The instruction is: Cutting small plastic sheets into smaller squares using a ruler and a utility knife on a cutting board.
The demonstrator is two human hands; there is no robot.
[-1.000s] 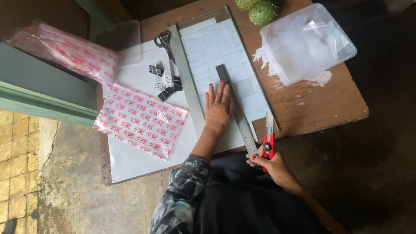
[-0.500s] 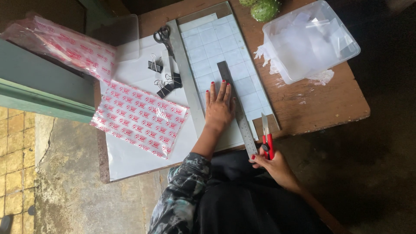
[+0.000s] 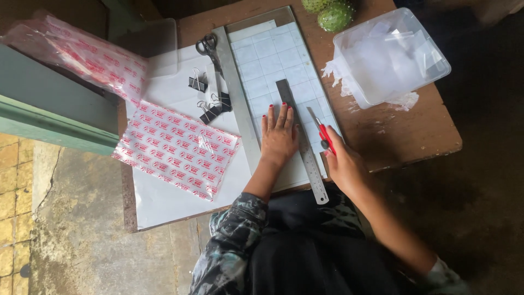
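Your left hand (image 3: 278,136) is pressing flat, fingers spread, beside the stiff, slippery steel ruler (image 3: 302,139); at three o'clock, your right hand (image 3: 344,164) is pinching the light red cutter (image 3: 322,134).

Dim, flat daylight, soft shadows, right side and near floor falling into murk, white sheet (image 3: 180,191) brightest, mild glare on clear plastic tub (image 3: 390,54), slight softness at far corners, centre sharp.
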